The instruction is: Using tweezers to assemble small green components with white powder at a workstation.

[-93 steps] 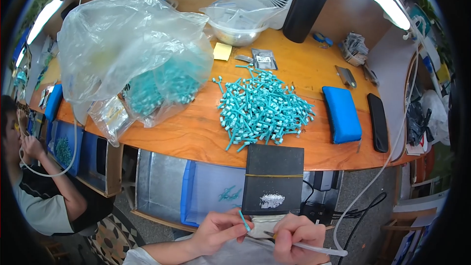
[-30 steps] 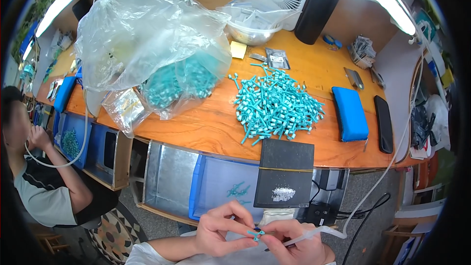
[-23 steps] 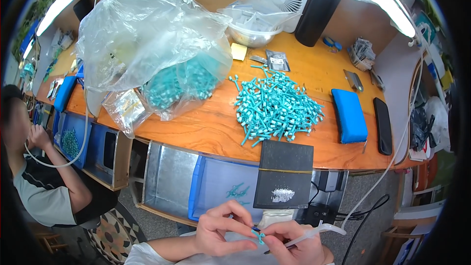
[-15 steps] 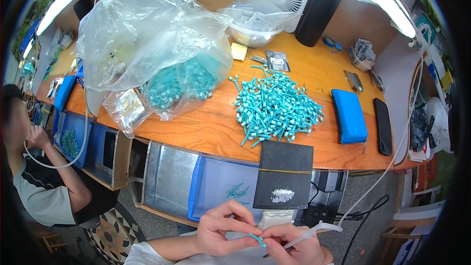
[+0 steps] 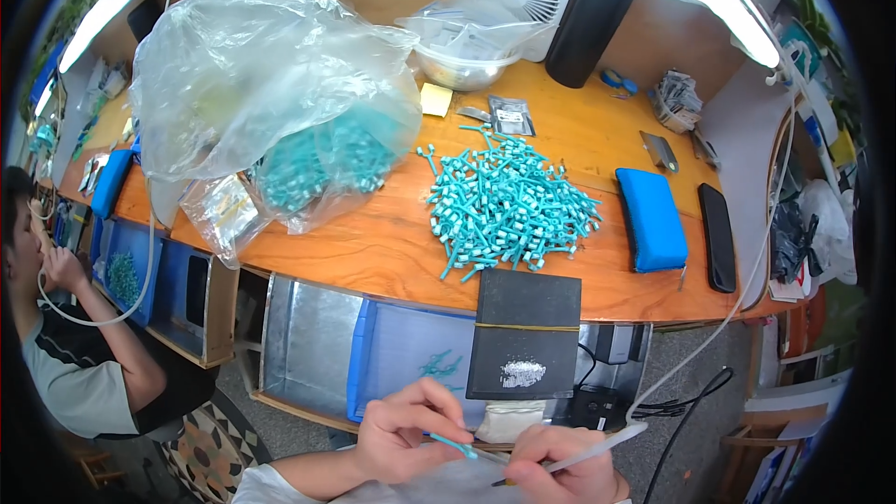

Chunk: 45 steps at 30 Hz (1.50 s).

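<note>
My left hand (image 5: 409,436) pinches a small teal plastic stick (image 5: 453,445) between thumb and fingers at the lower middle. In my right hand (image 5: 566,469), closed and just to the right, is a white pen-like tool (image 5: 597,448) with a thin dark tip, joined to a pale hose. Its tip points toward the teal stick, apart from it. In front of both hands lies a black board (image 5: 525,303) with a yellow band around it. Tiny white bits (image 5: 523,373) are heaped on its near part. A blue tray (image 5: 392,355) left of the board holds several teal sticks.
A large pile of teal sticks (image 5: 509,201) covers the table's middle. Left of it stands a clear plastic bag (image 5: 271,84) with more inside. A blue case (image 5: 651,220) and black phone-like slab (image 5: 717,238) lie right. The hose (image 5: 714,327) crosses the right side. A person (image 5: 84,345) sits left.
My hands have drawn apart; the tool's tip has moved away from the teal stick. The whole view has shifted slightly. Both hands keep hold of their things.
</note>
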Motion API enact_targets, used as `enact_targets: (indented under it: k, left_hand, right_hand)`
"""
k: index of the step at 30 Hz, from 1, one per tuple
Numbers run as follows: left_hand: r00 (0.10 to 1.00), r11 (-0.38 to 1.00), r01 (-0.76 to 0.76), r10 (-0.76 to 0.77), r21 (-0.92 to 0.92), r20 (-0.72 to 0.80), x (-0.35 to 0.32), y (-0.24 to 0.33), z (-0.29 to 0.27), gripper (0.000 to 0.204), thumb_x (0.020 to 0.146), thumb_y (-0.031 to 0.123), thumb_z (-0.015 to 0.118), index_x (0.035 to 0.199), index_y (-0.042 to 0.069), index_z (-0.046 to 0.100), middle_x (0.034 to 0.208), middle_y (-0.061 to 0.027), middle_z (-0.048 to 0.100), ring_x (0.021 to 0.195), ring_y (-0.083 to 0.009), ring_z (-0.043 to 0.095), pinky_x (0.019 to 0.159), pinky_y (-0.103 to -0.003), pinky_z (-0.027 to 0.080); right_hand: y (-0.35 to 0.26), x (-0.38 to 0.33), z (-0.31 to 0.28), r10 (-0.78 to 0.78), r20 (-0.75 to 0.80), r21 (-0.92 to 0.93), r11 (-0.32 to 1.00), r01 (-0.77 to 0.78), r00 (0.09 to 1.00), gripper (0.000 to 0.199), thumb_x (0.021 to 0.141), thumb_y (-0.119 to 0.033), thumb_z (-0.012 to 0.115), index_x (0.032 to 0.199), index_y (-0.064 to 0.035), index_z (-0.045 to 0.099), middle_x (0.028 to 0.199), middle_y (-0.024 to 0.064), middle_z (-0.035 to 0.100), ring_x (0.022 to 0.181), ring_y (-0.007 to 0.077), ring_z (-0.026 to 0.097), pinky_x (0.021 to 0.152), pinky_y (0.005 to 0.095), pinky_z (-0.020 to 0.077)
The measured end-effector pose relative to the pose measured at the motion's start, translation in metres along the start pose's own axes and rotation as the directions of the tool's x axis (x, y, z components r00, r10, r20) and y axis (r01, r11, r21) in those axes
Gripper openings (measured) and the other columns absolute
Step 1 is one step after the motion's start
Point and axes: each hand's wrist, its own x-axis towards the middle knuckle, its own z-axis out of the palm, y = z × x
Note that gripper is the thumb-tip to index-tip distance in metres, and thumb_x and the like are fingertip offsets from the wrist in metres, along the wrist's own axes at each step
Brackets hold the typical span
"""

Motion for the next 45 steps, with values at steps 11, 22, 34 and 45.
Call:
enact_targets:
  k: [11, 22, 34, 45]
  left_hand:
    - [0.97, 0.969, 0.24, -0.238, 0.056, -0.046, -0.005, -0.01, -0.003, 0.018, 0.075, -0.004, 0.065, 0.093, 0.0, 0.063, 0.09, -0.0053, 0.056, 0.07, -0.0064, 0.044, 0.06, -0.02, 0.035]
    - [0.928, 0.929, 0.371, -0.371, 0.0, -0.041, -0.004, -0.007, -0.001, 0.012, 0.079, 0.001, 0.064, 0.091, 0.0, 0.063, 0.088, -0.0058, 0.06, 0.068, -0.0065, 0.047, 0.06, -0.019, 0.037]
    - [0.887, 0.886, 0.462, -0.462, 0.035, 0.014, -0.001, 0.004, -0.001, 0.013, 0.08, -0.005, 0.059, 0.093, -0.003, 0.059, 0.09, -0.0096, 0.058, 0.084, -0.0145, 0.054, 0.075, -0.026, 0.043]
    - [0.919, 0.919, 0.394, -0.395, 0.035, 0.021, -0.003, -0.003, -0.004, 0.013, 0.083, 0.005, 0.061, 0.095, 0.003, 0.061, 0.091, -0.0033, 0.061, 0.076, -0.0067, 0.05, 0.062, -0.02, 0.037]
  right_hand:
    - [0.006, 0.014, 0.006, 0.085, -0.467, 0.221, 0.975, 0.023, 0.88, 0.013, 0.085, -0.005, 0.05, 0.079, -0.001, 0.04, 0.074, 0.0112, 0.048, 0.051, 0.0105, 0.043, 0.047, 0.0215, 0.0364]
    - [0.027, 0.021, 0.005, -0.197, -0.356, -0.198, 0.971, 0.133, 0.913, 0.025, 0.078, 0.009, 0.053, 0.089, -0.0024, 0.034, 0.075, 0.0113, 0.048, 0.058, 0.0098, 0.042, 0.052, 0.0205, 0.0357]
    - [0.024, 0.022, 0.006, -0.179, -0.323, -0.241, 0.965, 0.102, 0.929, 0.025, 0.077, 0.009, 0.054, 0.088, -0.0019, 0.034, 0.074, 0.0114, 0.048, 0.058, 0.01, 0.042, 0.053, 0.0212, 0.0356]
    - [0.029, 0.019, 0.007, -0.225, -0.343, -0.149, 0.972, 0.184, 0.912, 0.024, 0.077, 0.008, 0.052, 0.088, -0.002, 0.033, 0.073, 0.0116, 0.048, 0.057, 0.0112, 0.044, 0.052, 0.0227, 0.0366]
